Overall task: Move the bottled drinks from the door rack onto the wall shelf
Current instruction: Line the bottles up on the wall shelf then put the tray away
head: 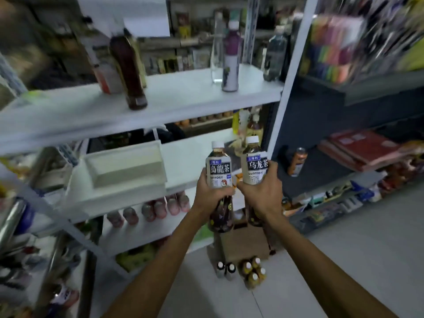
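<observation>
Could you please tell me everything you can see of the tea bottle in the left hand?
The tea bottle is clear plastic with a white screw cap, dark brown tea and a white label bearing dark characters and the word SUNTORY. Its lower part has a dark patterned wrap. It is held nearly upright in the air before the white shelves. The left hand grips its middle. A similar bottle in the right hand is close beside it.

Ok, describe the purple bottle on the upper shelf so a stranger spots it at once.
Find the broad white shelf across the upper half of the view. Toward its right end, the purple bottle stands just in front of a clear bottle. It alone has a white cap, purple shoulders and a white lower body.
</observation>
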{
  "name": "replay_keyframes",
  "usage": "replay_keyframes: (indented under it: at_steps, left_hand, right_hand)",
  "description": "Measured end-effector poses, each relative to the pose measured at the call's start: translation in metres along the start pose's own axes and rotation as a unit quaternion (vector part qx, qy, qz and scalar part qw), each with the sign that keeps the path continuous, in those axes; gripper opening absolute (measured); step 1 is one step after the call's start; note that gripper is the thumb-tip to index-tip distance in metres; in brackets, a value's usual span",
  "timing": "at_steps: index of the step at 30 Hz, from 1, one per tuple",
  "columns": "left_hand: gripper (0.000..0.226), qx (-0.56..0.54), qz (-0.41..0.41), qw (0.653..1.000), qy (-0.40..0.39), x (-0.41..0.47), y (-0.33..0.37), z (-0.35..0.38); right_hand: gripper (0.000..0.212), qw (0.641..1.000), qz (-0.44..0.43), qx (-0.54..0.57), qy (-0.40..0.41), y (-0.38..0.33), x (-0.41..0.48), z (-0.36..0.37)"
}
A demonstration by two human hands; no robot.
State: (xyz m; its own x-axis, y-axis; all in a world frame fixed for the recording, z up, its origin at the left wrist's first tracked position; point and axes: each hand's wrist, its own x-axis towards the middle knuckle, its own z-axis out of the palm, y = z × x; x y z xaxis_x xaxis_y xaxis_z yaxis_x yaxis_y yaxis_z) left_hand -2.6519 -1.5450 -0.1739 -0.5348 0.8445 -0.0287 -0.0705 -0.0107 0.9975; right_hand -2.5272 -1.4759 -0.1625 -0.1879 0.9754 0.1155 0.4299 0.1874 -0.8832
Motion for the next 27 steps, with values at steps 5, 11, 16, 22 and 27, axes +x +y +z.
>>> replay_keyframes:
  at_steps: [5, 11, 16, 22, 27]
  left_hand:
    - [0.057, -0.014, 0.082, 0.996, 0.021, -0.007, 0.115, 0.001]
    - [0.065, -0.018, 0.172, 0.983, 0.065, -0.021, 0.206, 0.010]
    - [0.055, -0.025, 0.205, 0.973, 0.101, -0.031, 0.241, 0.021]
    - [0.049, 0.011, 0.237, 0.961, 0.145, -0.041, 0.248, 0.017]
    - [0.057, 0.027, 0.247, 0.948, 0.198, -0.054, 0.244, -0.007]
  right_hand:
    - [0.066, 0.995, -0.077, 0.050, 0.034, -0.104, 0.009, -0.042]
    - [0.069, 0.981, -0.165, 0.087, 0.045, -0.177, 0.011, -0.086]
    - [0.070, 0.972, -0.211, 0.101, 0.019, -0.203, 0.016, -0.105]
    - [0.072, 0.967, -0.228, 0.114, -0.016, -0.210, 0.021, -0.092]
    - [0.070, 0.961, -0.240, 0.120, -0.065, -0.219, 0.019, -0.069]
